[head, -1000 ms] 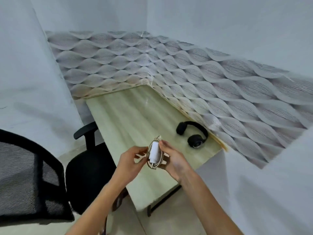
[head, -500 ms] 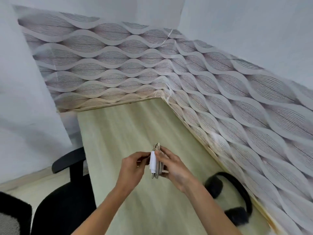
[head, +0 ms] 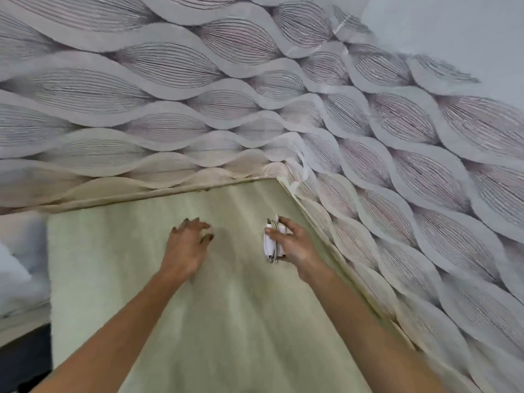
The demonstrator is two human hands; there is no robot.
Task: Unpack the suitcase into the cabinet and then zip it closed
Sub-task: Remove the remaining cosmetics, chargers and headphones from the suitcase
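A small white item [head: 269, 241] is held in the right hand [head: 296, 246]. The grip is closed on it, with the thumb laid across its left face and the fingers wrapped behind. The item is kept roughly upright. Thin pale strands, possibly cord, are seen along its side, and short metal-looking ends show at its bottom; the blur prevents a firmer reading.

The item is carried above the far right part of the surface [head: 226, 330], near the right edge and a little short of the far corner. Whether its lower end touches the surface cannot be told.

The left hand [head: 187, 246] is placed to the left of the item, apart from it, palm down. Its grip is open, the fingers are spread and slightly bent, and nothing is held. Contact with the surface cannot be confirmed.

The surface is seen as pale wood grain, set into a corner. It is bordered on the far and right sides by a wall covering [head: 397, 143] of grey wave-shaped relief. A dark shape [head: 22, 361] is noted at the near left, beyond the surface edge.
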